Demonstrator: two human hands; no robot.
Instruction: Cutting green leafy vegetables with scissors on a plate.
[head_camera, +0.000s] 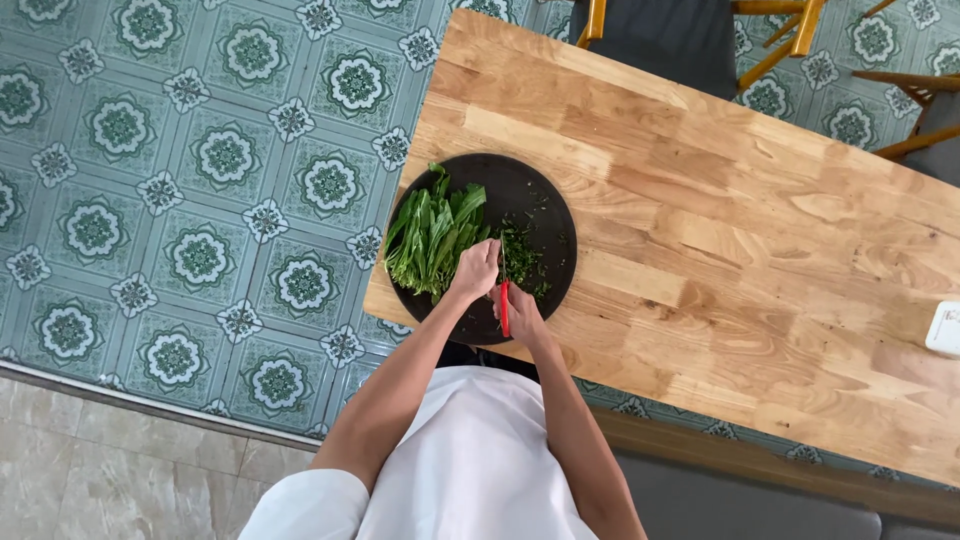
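Observation:
A round dark cutting board (540, 195) lies at the near left corner of a wooden table (720, 230). A bunch of long green leafy stalks (432, 232) rests on the board's left half. My left hand (476, 270) presses down on the stalk ends. My right hand (521, 312) grips a knife with a red handle (505, 308); its blade points away from me beside the left fingers. A small heap of chopped greens (520, 258) lies just right of the blade.
A white object (944, 328) sits at the table's right edge. Wooden chairs with grey seats (690, 35) stand at the far side. Patterned green floor tiles (200, 180) spread to the left.

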